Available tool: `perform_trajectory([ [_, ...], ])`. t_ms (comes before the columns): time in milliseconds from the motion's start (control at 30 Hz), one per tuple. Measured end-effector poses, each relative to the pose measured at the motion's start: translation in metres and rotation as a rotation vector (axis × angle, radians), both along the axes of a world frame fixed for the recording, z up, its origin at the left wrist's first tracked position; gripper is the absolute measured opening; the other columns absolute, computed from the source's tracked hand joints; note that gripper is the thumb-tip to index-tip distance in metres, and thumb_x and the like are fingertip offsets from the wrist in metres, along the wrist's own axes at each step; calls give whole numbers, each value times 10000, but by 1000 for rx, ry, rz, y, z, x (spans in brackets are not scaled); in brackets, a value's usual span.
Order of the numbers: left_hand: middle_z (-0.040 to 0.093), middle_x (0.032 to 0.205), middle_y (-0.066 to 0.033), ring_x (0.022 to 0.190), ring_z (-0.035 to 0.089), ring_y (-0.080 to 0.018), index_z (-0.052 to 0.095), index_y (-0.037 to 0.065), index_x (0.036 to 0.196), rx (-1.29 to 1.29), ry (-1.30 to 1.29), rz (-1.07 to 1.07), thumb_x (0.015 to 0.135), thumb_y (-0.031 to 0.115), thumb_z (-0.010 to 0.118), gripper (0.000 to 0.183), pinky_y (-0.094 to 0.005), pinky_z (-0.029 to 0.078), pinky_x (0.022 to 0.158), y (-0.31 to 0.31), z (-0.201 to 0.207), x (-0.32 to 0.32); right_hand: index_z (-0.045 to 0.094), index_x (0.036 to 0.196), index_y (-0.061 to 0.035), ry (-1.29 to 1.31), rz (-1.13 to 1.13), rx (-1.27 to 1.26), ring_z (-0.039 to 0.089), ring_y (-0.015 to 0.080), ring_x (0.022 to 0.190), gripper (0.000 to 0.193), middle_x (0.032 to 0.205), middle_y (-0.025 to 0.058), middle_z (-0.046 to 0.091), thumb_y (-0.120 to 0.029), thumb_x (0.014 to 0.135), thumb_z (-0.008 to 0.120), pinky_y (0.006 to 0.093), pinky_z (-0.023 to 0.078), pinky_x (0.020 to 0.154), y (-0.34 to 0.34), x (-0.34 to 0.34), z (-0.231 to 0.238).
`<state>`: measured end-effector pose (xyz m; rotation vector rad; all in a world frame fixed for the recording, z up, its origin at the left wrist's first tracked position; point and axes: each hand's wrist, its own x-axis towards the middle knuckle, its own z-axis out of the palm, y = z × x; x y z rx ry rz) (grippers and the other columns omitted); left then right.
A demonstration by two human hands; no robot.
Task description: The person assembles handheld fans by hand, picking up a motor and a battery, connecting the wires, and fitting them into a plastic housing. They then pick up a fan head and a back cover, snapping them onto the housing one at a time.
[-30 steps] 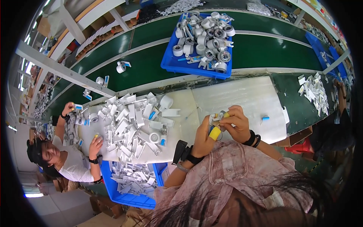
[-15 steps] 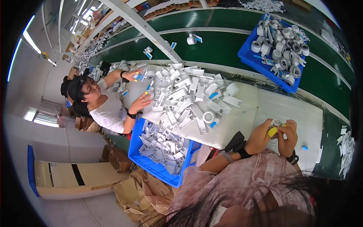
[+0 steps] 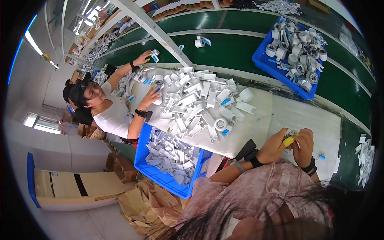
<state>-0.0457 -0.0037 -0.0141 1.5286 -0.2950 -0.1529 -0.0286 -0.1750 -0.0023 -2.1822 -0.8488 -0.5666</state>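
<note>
Close together over the pale tabletop at the right, both my hands are closed round one small whitish part [image 3: 293, 132]. My left hand [image 3: 273, 147] grips it from the left, with a bright yellow band at the thumb tip. Opposite it, my right hand [image 3: 305, 145] pinches the part with bent fingers. Fingers cover most of the part, so its exact kind cannot be made out. A small blue piece [image 3: 321, 157] lies on the table just right of my right hand.
A pile of white plastic housings [image 3: 200, 102] covers the table's middle. Blue crates stand below it [image 3: 170, 182] and at the upper right [image 3: 256, 60], the latter holding white round-headed parts. Across the table, a co-worker [image 3: 106, 106] reaches toward the green conveyor [image 3: 236, 46].
My hands stay at nearly the same spot with the part between them. The co-worker's one hand has moved out to a white-and-blue part on the conveyor, where parts have shifted slightly left.
</note>
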Motion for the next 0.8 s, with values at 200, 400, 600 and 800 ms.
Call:
perform_trajectory([
  [200, 588, 887, -220, 784, 596, -319, 470, -19, 1105, 81, -76, 77, 923, 70, 454, 203, -355, 467, 695, -4, -6, -2, 611, 891, -42, -22, -11, -21, 516, 352, 916, 283, 865, 109, 540, 76, 647, 692, 430, 437, 800, 0, 0, 1],
  [400, 594, 805, -148, 681, 579, -235, 518, -2, 1101, -49, -58, 108, 927, 94, 495, 201, -327, 456, 625, -11, -5, -5, 615, 890, -49, -18, -16, 3, 529, 352, 892, 288, 852, 110, 537, 61, 639, 701, 436, 446, 790, -1, -4, 6],
  [600, 527, 729, 5, 577, 464, -48, 497, 47, 1273, -118, 311, -18, 971, 120, 461, 313, -207, 405, 498, -10, -16, -12, 643, 888, -63, -36, 7, -22, 544, 318, 816, 281, 835, 102, 547, 36, 637, 717, 430, 468, 782, -9, -5, -3],
  [800, 546, 698, 0, 554, 486, -46, 510, 13, 1235, -191, 303, -46, 955, 103, 511, 294, -219, 396, 475, -7, -10, -11, 646, 893, -54, -34, 63, 27, 568, 298, 793, 264, 837, 100, 568, 16, 655, 736, 398, 488, 740, -5, -3, 7],
])
